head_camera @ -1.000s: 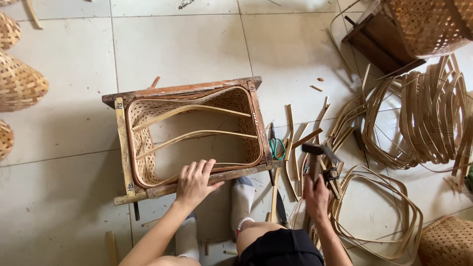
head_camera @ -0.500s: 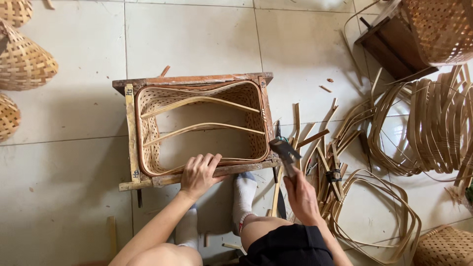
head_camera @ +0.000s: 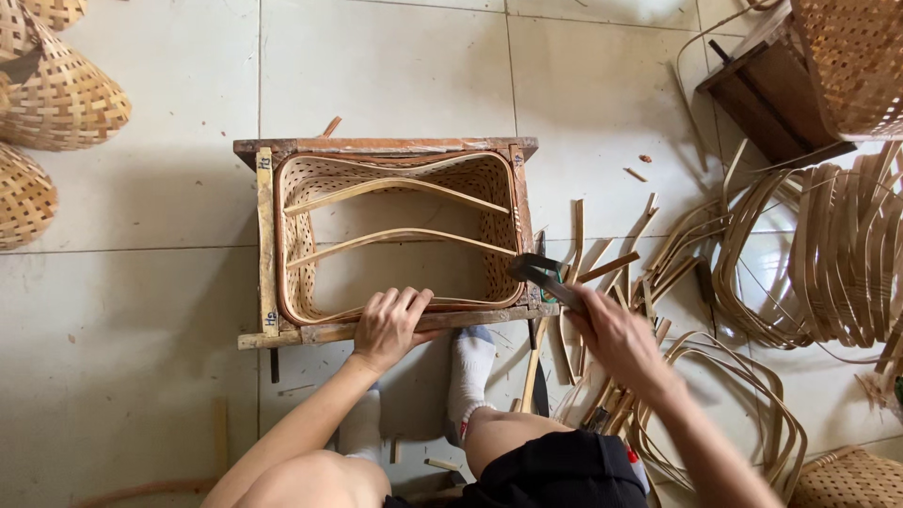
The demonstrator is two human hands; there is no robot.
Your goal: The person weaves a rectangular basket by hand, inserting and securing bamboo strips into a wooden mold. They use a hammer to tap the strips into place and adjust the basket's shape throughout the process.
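1. Where the left hand (head_camera: pixel 388 325) lies, its fingers are spread flat over the near rail of the wooden frame (head_camera: pixel 266 240), pressing it down without gripping.
2. Right hand (head_camera: pixel 616 339) is closed round the handle of a hammer (head_camera: pixel 538 273), whose dark head sits just beside the frame's near right corner.
3. Woven basket (head_camera: pixel 395 235) sits inside the frame on the tiled floor (head_camera: pixel 141 310), with two curved splints across its opening.
4. Judgement: basket is light and springy, its weave easily crushed; best held by the stiff rim or the frame, not the sides.
5. Loose bamboo strips (head_camera: pixel 602 268) and coiled hoops (head_camera: pixel 828 254) lie to the right; finished baskets (head_camera: pixel 66 94) sit far left.
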